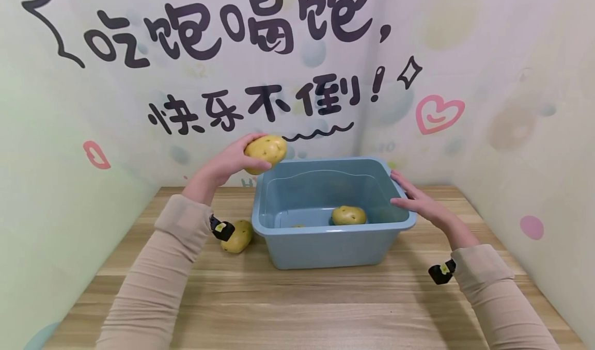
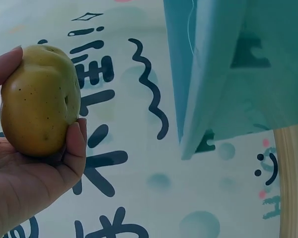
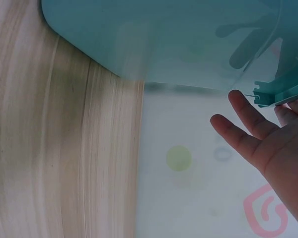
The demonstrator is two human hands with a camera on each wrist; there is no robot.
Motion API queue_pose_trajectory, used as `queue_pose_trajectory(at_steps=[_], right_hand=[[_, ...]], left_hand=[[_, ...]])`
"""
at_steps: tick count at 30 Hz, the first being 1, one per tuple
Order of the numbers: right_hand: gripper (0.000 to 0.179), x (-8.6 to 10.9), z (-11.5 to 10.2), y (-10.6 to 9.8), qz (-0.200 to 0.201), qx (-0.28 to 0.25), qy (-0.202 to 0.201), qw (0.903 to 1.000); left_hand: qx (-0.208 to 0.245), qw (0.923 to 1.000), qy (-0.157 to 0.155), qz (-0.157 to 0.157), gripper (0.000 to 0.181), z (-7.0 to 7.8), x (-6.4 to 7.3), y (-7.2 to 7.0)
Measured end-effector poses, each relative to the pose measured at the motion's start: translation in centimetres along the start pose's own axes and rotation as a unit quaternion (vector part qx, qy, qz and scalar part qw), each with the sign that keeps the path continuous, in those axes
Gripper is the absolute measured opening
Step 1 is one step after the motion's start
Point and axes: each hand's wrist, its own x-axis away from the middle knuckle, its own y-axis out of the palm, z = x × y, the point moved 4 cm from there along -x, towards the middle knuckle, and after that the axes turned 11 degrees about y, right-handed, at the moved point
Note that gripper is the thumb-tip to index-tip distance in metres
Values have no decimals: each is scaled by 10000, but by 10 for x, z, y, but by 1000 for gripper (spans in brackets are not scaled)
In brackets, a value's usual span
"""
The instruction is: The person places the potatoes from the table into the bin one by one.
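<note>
My left hand (image 1: 231, 159) grips a yellow potato (image 1: 267, 153), held up above the left rim of a blue plastic basin (image 1: 325, 247). Thumb and fingers wrap around the potato (image 2: 39, 101) in the left wrist view. At the basin's right rim rests my right hand (image 1: 420, 201), its fingers extended; in the right wrist view two straight fingers (image 3: 251, 116) reach along the basin's outer side. Inside the basin lies another potato (image 1: 348, 216), and a sliver of one more (image 1: 299, 226) shows over the front rim, mostly hidden.
A potato (image 1: 238, 236) lies on the wooden table (image 1: 297, 314) against the basin's left side, partly behind the left wrist's black camera (image 1: 222, 228). The wall (image 1: 260, 102) with large lettering rises behind the table, and side walls flank it.
</note>
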Motion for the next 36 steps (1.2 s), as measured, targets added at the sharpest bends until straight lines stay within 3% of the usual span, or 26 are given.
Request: queue_pose_trajectory(at_steps=[7,15,24,36], right_hand=[[75,0,2,0,34,35,45,10000],[74,0,3,-1,66,44,46,10000],[75,0,3,-1,67,45,40,10000],[74,-1,1,-1,38,0,-20,10000]], left_hand=[[-102,9999,64,-19,74,6,-5,7],[375,9990,251,9,71,11,-12,13],[489,9980,373,-113,71,20,-21,25],[594,9974,341,-208,69,15,-31,40]])
